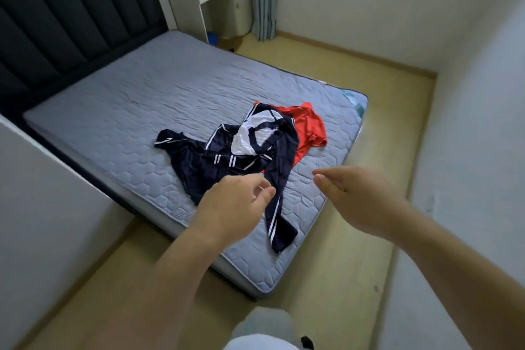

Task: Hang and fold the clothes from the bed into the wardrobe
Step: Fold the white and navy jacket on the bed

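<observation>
Since both garments lie heaped on the bed [142,99], I judge the step in hand is the first pick-up. I'd take the navy tracksuit [199,170] by its collar or waistband, not by the striped end trailing toward six o'clock, so it lifts straight. The red shirt [309,122] shows at two o'clock of it, partly underneath. My left hand [235,202] hovers over the navy cloth, fingers loosely curled, gripping nothing; whether it touches, I cannot tell. My right hand [349,196], at three o'clock, is half-open and empty.
</observation>
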The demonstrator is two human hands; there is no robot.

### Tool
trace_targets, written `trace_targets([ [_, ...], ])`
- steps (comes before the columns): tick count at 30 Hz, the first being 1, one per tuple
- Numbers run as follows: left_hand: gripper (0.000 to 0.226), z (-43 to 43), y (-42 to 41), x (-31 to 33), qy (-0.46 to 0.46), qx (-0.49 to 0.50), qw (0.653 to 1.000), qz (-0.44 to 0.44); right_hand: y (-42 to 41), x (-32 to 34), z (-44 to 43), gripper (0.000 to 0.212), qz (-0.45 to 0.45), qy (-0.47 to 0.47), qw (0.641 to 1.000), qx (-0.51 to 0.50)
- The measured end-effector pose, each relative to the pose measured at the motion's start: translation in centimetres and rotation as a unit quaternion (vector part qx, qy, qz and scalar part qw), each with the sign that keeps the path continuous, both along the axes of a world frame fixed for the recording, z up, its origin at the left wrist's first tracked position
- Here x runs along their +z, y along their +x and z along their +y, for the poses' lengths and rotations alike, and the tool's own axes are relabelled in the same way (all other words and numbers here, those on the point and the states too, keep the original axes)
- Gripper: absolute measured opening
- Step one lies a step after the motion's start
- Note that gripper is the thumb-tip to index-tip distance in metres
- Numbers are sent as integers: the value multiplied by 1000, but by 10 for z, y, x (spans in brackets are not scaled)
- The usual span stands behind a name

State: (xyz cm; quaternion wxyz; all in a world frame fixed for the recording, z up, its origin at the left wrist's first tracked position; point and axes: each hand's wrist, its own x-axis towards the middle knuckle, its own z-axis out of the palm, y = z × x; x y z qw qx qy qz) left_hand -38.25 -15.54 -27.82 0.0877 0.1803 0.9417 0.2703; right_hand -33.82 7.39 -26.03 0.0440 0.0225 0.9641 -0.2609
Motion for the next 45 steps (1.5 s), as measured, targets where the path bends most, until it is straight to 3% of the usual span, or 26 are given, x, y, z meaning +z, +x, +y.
trace_targets([
  [9,19,99,-131,-33,35,73,996,-42,-162,-23,114,41,32,-11,998,44],
  [16,20,188,-276,-54,48,91,992,-79,-294,-27,194,31,-21,-3,999,43],
  [22,18,236,-385,-56,17,109,990,-88,-415,-25,245,31,-37,-13,998,59],
  [27,17,251,-434,-81,-7,185,975,-123,-510,-54,268,29,-36,-28,990,133],
  [36,18,303,-489,-140,-13,374,908,-189,-680,-141,268,33,-89,-20,937,337],
  [40,21,322,-500,-174,-5,420,882,-215,-719,-189,271,30,-133,13,913,385],
  [45,28,330,-502,-219,0,436,865,-248,-727,-248,280,32,-207,104,854,466],
])
